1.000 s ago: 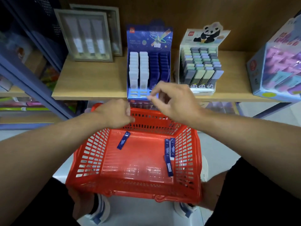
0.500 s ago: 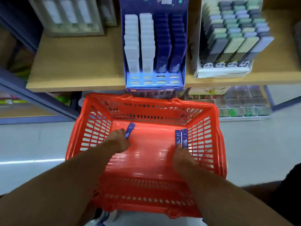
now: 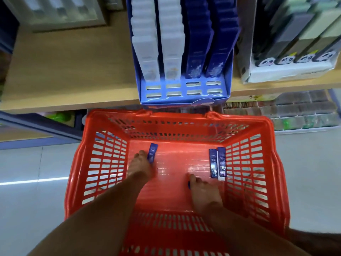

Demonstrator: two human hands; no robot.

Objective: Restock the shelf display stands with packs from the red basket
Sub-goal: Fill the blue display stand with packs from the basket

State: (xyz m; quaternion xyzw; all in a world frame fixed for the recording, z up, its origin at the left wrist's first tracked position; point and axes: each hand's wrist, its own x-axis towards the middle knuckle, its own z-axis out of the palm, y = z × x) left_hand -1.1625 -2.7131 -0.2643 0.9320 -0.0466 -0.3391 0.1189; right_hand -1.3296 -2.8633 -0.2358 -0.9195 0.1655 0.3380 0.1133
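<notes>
The red basket (image 3: 110, 163) sits on the floor below the shelf. Both my hands are down on its bottom. My left hand (image 3: 141, 168) has its fingers closed on the near end of a blue pack (image 3: 152, 151) at the left. My right hand (image 3: 203, 191) is curled over another blue pack (image 3: 189, 184), of which only an edge shows beside the thumb. Two blue packs (image 3: 217, 163) lie side by side along the right wall. The blue display stand (image 3: 184, 97) stands on the shelf just behind the basket, with white packs in its left columns and blue packs in its right ones.
The wooden shelf (image 3: 64, 71) carries a white panda display stand (image 3: 287, 71) to the right and a grey framed box (image 3: 66, 13) at the back left. A lower shelf with small boxes (image 3: 299, 113) lies right of the basket. Grey floor (image 3: 27, 209) surrounds it.
Both hands came down from the stand's front into the basket. My view has tipped down and moved closer. The right hand slid back from the two packs onto the third one.
</notes>
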